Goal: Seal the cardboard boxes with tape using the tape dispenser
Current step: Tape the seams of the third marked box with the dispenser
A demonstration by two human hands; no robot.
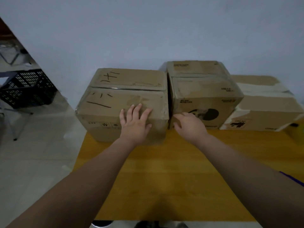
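Note:
Three cardboard boxes stand in a row at the back of a yellow table (164, 170), against the wall. The left box (115, 96) has black marker strokes on its closed top flaps. My left hand (134, 122) lies flat with straight fingers over its near top edge. The middle box (204, 94) has a dark round print on its front. My right hand (189, 124) touches that box's lower left front corner, fingers loosely bent; whether they hold anything I cannot tell. The right box (263, 109) shows torn pale patches. No tape dispenser is in sight.
A black plastic crate (28, 88) sits on a folding stand over the tiled floor to the left. A small dark object (294, 125) lies at the table's right edge beside the right box. The table's near half lies bare under my forearms.

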